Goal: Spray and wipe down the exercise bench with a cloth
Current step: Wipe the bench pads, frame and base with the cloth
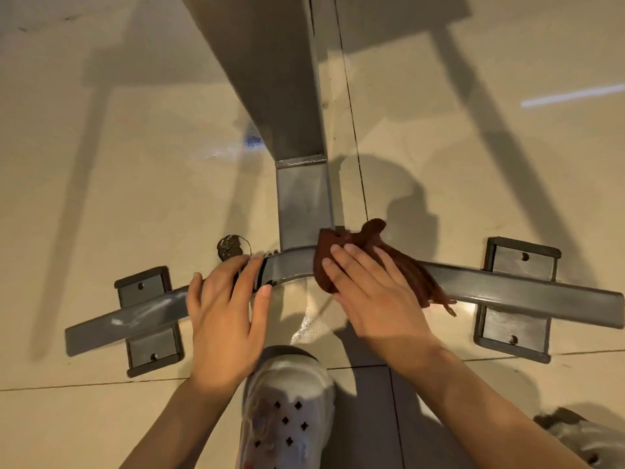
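Observation:
The exercise bench's grey metal base fills the view. Its central beam (301, 198) runs down to a curved cross bar (507, 292) lying on the floor. My right hand (372, 292) presses a dark red-brown cloth (406, 265) flat onto the bar, just right of the joint, with straight fingers. My left hand (223, 319) rests flat on the bar left of the joint. Something dark shows under its fingertips; I cannot tell what it is. No spray bottle is in view.
Two bolted foot plates sit under the bar, the left foot plate (145, 289) and the right foot plate (517, 265). A small round dark object (233, 247) lies on the beige tiled floor behind my left hand. A wet patch (311, 319) glistens below the bar. My white perforated shoe (287, 401) stands in front.

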The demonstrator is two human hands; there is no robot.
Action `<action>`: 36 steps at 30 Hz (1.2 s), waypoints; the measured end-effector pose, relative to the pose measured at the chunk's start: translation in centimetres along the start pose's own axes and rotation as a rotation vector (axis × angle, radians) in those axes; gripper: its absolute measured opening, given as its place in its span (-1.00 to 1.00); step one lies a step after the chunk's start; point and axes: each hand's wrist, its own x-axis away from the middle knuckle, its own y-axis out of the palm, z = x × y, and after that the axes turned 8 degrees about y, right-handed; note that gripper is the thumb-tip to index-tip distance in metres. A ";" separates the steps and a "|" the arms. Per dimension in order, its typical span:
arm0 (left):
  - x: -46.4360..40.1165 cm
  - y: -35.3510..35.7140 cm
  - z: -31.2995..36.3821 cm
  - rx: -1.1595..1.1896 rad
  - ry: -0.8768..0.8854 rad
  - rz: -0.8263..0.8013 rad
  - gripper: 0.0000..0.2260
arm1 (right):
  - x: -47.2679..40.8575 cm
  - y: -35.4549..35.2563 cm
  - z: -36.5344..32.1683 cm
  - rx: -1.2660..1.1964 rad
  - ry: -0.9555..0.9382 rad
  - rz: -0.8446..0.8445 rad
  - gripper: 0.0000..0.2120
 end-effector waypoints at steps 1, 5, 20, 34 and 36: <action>0.3 0.1 0.0 0.004 -0.005 -0.001 -0.59 | -1.3 -0.1 -1.2 -0.024 -0.036 -0.090 -0.57; 0.8 0.0 0.2 0.015 -0.001 0.041 -0.61 | -8.3 -0.1 -3.5 -0.103 0.068 -0.404 -0.32; 3.1 -0.2 1.3 0.102 0.013 0.099 -0.61 | -4.7 -0.5 -2.4 -0.225 0.064 -0.212 -0.62; 1.5 -0.5 1.6 0.134 0.018 0.232 -0.62 | -6.7 -6.3 -3.3 -0.595 0.144 0.311 -0.56; 0.7 -0.8 1.8 0.164 -0.003 0.278 -0.61 | -11.1 -8.0 -4.2 -0.423 -0.063 0.549 -0.65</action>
